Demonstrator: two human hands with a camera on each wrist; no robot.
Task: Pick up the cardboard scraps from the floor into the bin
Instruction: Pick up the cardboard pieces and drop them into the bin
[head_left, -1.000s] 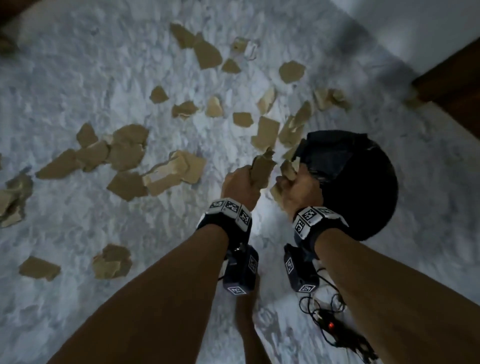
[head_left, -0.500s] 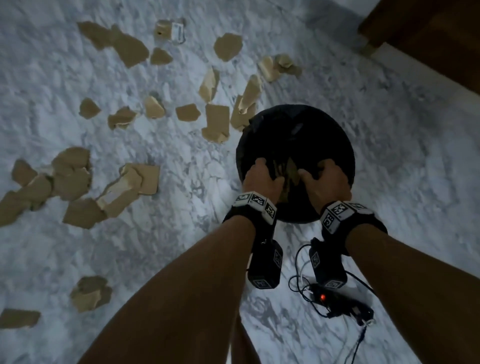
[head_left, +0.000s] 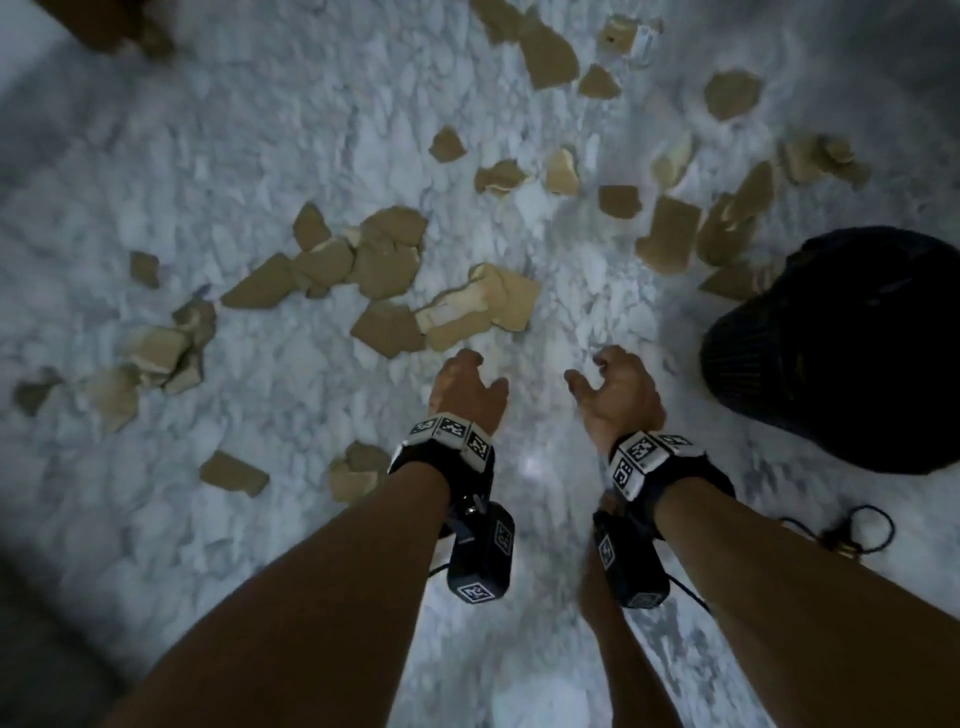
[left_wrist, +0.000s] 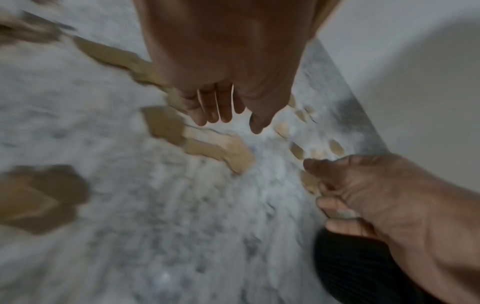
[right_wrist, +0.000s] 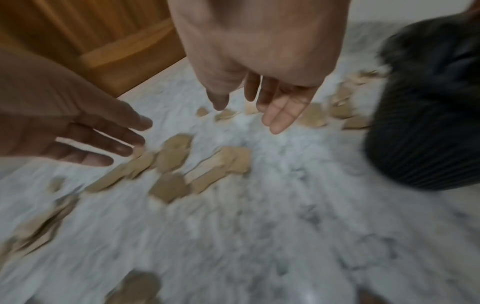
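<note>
Both hands hang over the white marbled floor (head_left: 260, 130), and neither holds anything. The left hand (head_left: 467, 387) is relaxed, fingers loosely extended and pointing down, empty. Just ahead of it lies a cluster of torn brown cardboard scraps (head_left: 467, 312), the nearest pale folded piece right beyond the fingertips, not touching. The right hand (head_left: 618, 395) is loose too, fingers slack and slightly bent, nothing in it, with bare floor under it. The round black ribbed bin (head_left: 841, 353) stands on the floor just to the right of that hand, near but apart. More brown scraps are scattered across the floor ahead and off to the left, some up against the far side of the bin, one small pile beside the left wrist. The wrist views are blurred, but show open fingers above the scraps
</note>
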